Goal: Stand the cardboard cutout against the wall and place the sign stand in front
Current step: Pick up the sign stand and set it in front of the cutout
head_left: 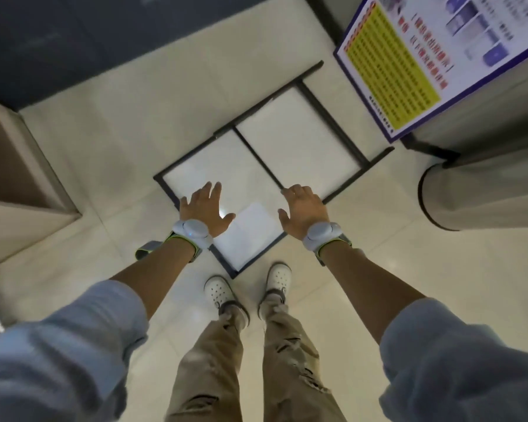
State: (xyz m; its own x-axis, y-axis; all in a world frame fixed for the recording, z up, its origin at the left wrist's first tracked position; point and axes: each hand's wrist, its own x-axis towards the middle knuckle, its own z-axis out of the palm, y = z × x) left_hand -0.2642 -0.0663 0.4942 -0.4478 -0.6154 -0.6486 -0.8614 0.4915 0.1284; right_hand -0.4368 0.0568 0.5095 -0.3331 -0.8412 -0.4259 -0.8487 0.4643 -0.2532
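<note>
A sign stand (287,138) with a dark frame and white panels lies flat on the pale tiled floor, its near corner just ahead of my white shoes. My left hand (203,208) hovers over its near left part, fingers spread, holding nothing. My right hand (302,210) hovers over the near right edge, fingers apart and slightly curled, also empty. Whether either hand touches the frame I cannot tell. No cardboard cutout shows that I can identify.
A printed notice board (409,59) with a yellow table stands at upper right. Below it is a grey cylindrical bin (476,193). A beige box-like unit (22,184) sits at left. A dark wall (89,35) runs along the top.
</note>
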